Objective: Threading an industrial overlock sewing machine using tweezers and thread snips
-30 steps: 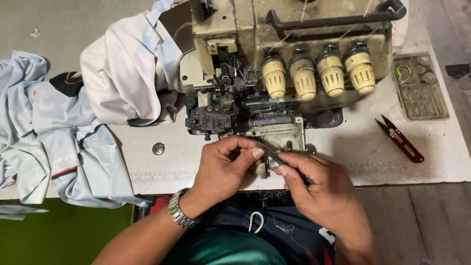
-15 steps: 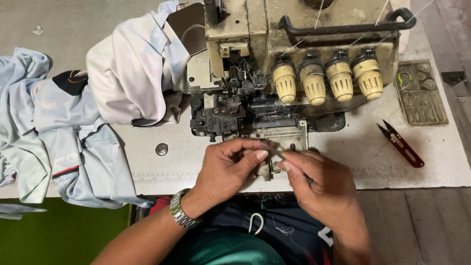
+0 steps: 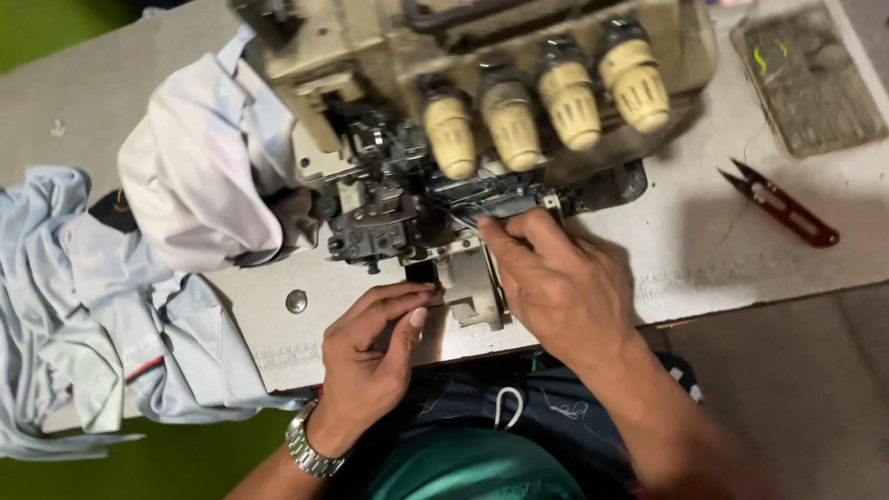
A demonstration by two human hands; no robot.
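Sewing machine [image 3: 482, 120] sits at the back of the table [image 3: 704, 250]. Left of the machine, bunched garments [image 3: 139, 278]. Right of it, thread snips [image 3: 782, 206], a tray [image 3: 806, 79] behind them. In front of the machine, both hands.

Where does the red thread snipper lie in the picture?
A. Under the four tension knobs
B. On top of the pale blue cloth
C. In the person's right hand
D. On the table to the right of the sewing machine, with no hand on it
D: the red thread snipper lies on the table to the right of the sewing machine, while the right hand reaches into the machine and the left hand rests at the table's front edge.
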